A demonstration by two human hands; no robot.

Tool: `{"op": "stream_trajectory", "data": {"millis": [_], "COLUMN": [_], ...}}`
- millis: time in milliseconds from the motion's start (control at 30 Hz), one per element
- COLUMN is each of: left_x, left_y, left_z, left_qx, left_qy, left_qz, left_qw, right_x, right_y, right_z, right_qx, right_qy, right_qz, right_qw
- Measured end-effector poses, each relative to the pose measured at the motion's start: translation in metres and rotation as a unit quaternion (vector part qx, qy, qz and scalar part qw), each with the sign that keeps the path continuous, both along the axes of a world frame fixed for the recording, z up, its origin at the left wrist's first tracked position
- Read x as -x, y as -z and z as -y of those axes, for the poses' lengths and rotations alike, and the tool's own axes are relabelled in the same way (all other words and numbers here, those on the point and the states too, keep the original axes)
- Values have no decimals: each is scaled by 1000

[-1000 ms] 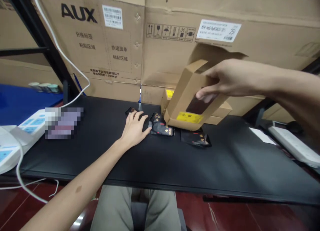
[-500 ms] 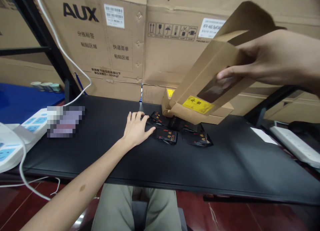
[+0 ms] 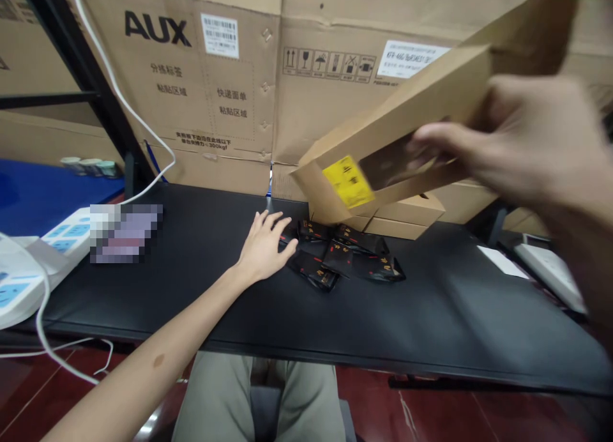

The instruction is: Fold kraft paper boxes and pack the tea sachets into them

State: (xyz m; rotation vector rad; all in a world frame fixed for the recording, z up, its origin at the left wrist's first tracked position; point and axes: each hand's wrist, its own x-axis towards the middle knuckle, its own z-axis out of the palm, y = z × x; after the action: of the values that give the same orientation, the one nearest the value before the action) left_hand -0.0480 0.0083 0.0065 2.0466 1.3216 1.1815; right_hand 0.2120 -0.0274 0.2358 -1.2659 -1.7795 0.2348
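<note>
We are tipping the carton (image 3: pixel 402 110) flatter — our right hand (image 3: pixel 531 135) is gripping it above the counter (image 3: pixel 407 320), while our left hand (image 3: pixel 261 250) is spreading open, well apart, beside black packets (image 3: pixel 338 258) now lying rearranged.

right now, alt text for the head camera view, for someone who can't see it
A right hand holds a tilted cardboard box above black packets on a black table; the left hand rests beside them. Behind stand large cartons, one marked AUX.
</note>
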Motion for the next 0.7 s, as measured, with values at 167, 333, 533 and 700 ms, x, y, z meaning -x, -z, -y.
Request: {"op": "stream_trajectory", "data": {"millis": [167, 333, 533, 700], "left_x": [18, 45, 63, 70], "left_y": [-9, -21, -25, -25], "left_z": [-4, 6, 4, -5], "left_qx": [54, 148, 251, 167], "left_qy": [58, 132, 112, 33], "left_qz": [197, 313, 401, 458], "left_qw": [977, 929, 874, 873], "right_x": [38, 55, 77, 95], "right_y": [72, 110, 129, 144], "right_z": [-3, -14, -28, -42], "right_qx": [17, 82, 121, 125], "right_qy": [-87, -138, -155, -143], "right_qz": [-63, -137, -232, -272], "right_qw": [994, 977, 953, 943]}}
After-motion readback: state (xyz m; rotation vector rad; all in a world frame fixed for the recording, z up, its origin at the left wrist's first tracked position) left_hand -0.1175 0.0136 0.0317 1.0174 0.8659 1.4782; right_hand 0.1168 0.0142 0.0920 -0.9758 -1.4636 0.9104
